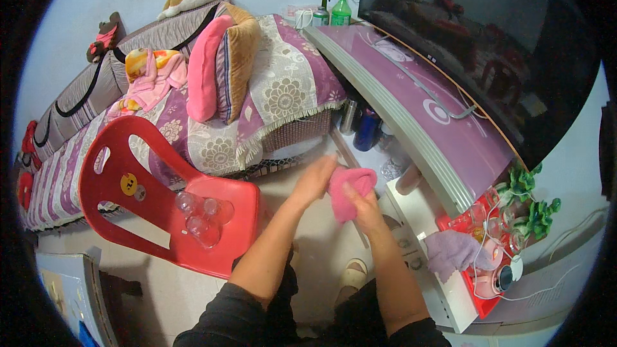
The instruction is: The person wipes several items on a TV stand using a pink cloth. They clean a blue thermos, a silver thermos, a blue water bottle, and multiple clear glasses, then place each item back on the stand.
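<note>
My right hand [365, 211] is closed on a pink cloth [350, 186], which bunches up above the fingers. Just left of the cloth, my left hand [316, 178] is curled and slightly blurred. Whatever it holds, if anything, is hidden. Several clear glasses [204, 231] stand together on the seat of a red plastic chair [222, 196], to the left of my forearms.
A sofa [283, 96] with cushions runs along the left wall. To the right, a purple-topped cabinet [411, 90] carries a large dark television [488, 45]. A red tray [485, 305] at right holds glassware near a mauve towel [453, 254]. Bottles [366, 130] stand under the cabinet.
</note>
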A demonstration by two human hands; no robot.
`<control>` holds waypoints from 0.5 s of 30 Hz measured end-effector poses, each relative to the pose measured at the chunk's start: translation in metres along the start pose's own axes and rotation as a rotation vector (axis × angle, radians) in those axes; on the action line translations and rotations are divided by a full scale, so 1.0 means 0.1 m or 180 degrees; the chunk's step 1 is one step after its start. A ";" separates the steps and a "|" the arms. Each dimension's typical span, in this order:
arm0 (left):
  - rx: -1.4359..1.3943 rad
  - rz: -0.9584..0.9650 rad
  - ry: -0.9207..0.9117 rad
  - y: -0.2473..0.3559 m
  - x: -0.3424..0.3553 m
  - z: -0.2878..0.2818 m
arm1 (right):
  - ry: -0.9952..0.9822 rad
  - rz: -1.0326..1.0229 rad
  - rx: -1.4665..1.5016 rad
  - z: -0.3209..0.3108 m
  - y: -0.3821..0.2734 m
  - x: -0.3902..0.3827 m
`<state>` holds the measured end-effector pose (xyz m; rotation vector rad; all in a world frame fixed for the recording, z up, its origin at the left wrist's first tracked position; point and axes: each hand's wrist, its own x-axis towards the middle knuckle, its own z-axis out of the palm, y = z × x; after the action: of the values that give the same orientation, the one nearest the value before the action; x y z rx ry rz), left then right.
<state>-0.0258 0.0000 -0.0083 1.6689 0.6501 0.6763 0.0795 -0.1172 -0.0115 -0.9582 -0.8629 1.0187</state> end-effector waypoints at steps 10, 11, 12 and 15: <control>0.1265 -0.0416 -0.0099 0.10 -0.01 -0.04 | 0.0529 -0.0122 -0.1004 -0.06 0.06 0.09; 0.1203 -0.0172 -0.0148 0.08 -0.01 -0.03 | 0.0841 -0.0028 -0.0645 -0.09 0.04 0.10; 0.1138 0.0073 -0.0199 0.02 -0.01 -0.01 | 0.1014 -0.0006 -0.0490 -0.10 0.02 0.12; 0.0880 0.0309 -0.0528 0.00 -0.03 0.02 | 0.1583 0.0161 -0.0713 -0.13 -0.08 0.14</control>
<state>-0.0263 -0.0033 -0.0091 1.9997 0.5652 0.5263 0.0980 -0.1085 -0.0071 -1.3577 -0.5420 0.6855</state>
